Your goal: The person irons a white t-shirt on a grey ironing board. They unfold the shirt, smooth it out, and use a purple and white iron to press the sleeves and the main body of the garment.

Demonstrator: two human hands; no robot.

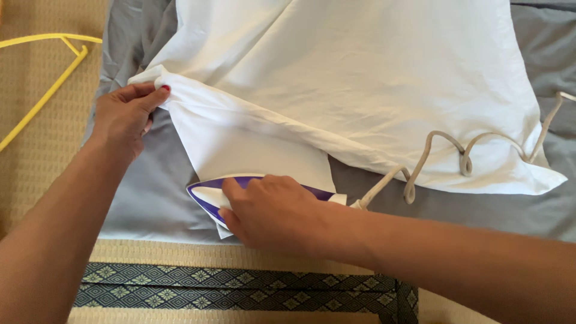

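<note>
A white cloth (360, 72) lies spread over a grey sheet (150, 198). My left hand (123, 117) pinches the cloth's folded left edge and holds it taut. My right hand (273, 213) grips the handle of a purple and white iron (207, 193), which rests on a lower flap of the white cloth near the sheet's front edge. The iron's nose points left. Its beige cord (462, 157) curls to the right across the cloth and the sheet.
A yellow plastic hanger (51, 84) lies on the woven straw mat (36, 156) at the left. A dark patterned mat border (240, 291) runs along the front, below the grey sheet.
</note>
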